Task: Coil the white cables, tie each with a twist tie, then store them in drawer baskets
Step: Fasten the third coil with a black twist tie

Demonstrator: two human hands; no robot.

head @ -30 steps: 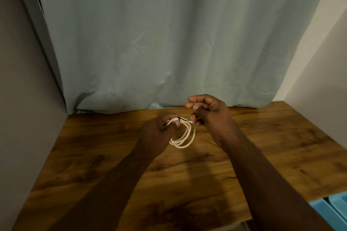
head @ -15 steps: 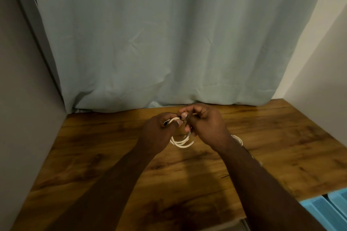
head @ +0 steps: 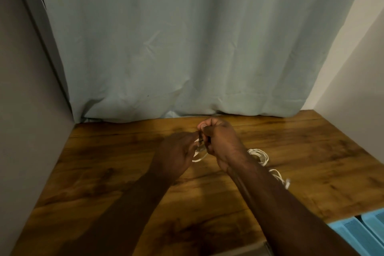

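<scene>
Worktop is wood, with a pale blue curtain along its back edge and blue drawer baskets just off its front right corner. Second white cable lies loose right of centre, partly behind the right forearm. Left hand grips the coiled white cable near the back centre; right hand pinches a dark twist tie at the coil's top. Cable looks light, springy and slick, so loops likely fan out: hold at the bunched crossing.
</scene>
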